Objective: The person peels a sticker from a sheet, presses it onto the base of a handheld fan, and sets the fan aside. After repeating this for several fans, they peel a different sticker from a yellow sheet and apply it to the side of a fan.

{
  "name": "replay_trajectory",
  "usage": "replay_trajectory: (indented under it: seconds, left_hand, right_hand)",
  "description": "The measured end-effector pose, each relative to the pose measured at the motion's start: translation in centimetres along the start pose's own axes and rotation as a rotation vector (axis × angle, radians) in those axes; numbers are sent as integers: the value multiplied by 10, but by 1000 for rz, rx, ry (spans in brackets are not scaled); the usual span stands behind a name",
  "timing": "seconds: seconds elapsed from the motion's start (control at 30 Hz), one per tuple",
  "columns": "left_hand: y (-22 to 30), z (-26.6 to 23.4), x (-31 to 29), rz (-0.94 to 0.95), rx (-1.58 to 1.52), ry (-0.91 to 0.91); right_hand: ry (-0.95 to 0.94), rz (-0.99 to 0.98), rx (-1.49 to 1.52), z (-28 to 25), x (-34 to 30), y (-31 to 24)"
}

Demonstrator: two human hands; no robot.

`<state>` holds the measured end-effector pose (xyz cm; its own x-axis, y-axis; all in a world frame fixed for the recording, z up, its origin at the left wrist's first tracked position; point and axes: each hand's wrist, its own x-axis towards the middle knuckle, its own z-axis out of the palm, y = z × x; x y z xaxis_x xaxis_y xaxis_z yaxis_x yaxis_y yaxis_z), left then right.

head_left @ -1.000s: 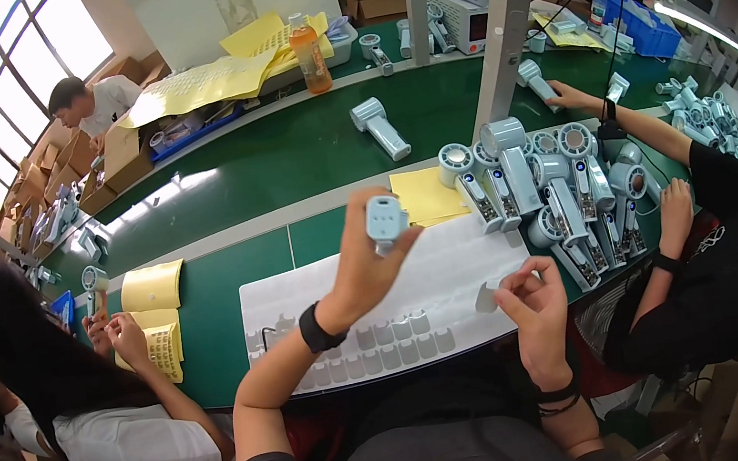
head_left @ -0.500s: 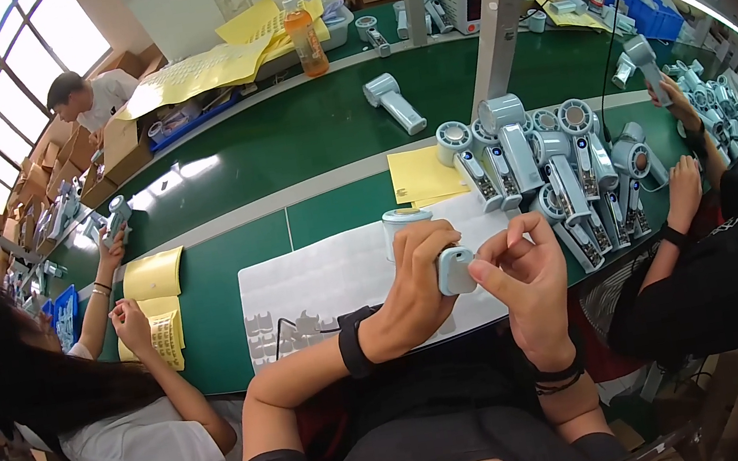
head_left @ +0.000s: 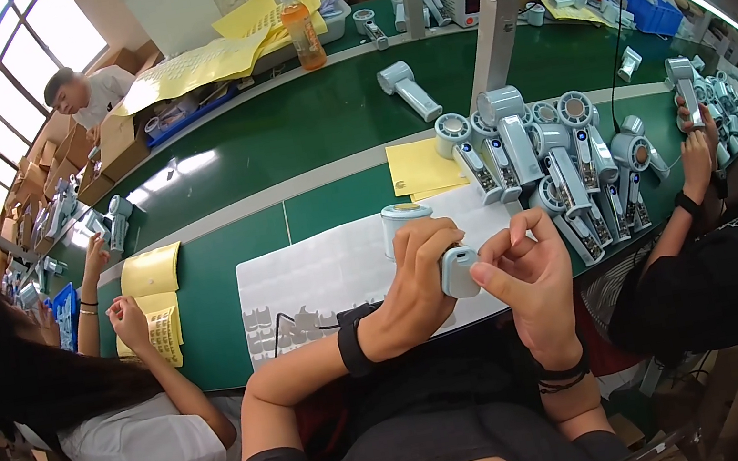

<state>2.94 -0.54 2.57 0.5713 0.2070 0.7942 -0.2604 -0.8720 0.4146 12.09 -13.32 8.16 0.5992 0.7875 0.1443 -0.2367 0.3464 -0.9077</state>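
My left hand (head_left: 421, 272) is wrapped round a light blue handheld fan (head_left: 461, 272), whose round head (head_left: 405, 213) shows beyond my knuckles. The flat handle end, with a small slot in it, faces my right side. At the edge of that end is my right hand (head_left: 531, 280), thumb and forefinger pinched together and the other fingers curled. Whatever may lie in this pinch is too small to make out. Below both hands lies a white sheet (head_left: 324, 281) with grey cut-out shapes in its lower left corner.
Several handheld fans (head_left: 561, 161) with open handles are heaped at the right, by a metal post (head_left: 494, 13). Yellow sheets (head_left: 425, 167) lie behind the white one. Another fan (head_left: 410, 92) rests on the green belt (head_left: 295, 126). Co-workers sit at both sides.
My hands keep nearly the same pose, the handle end tilting slightly. The belt fan has shifted right and away. The right co-worker's fan has come lower; the left co-worker's hand has left a fan.
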Motion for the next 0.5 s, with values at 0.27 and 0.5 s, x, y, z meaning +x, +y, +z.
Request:
replay_trajectory:
  seconds: [0.27, 0.5]
  left_hand:
    - [0, 0, -1, 20, 18, 17]
    - [-1, 0, -4, 30, 41, 31]
  right_hand:
    - [3, -7, -44, 2, -1, -2]
    - [1, -53, -96, 3, -3, 0]
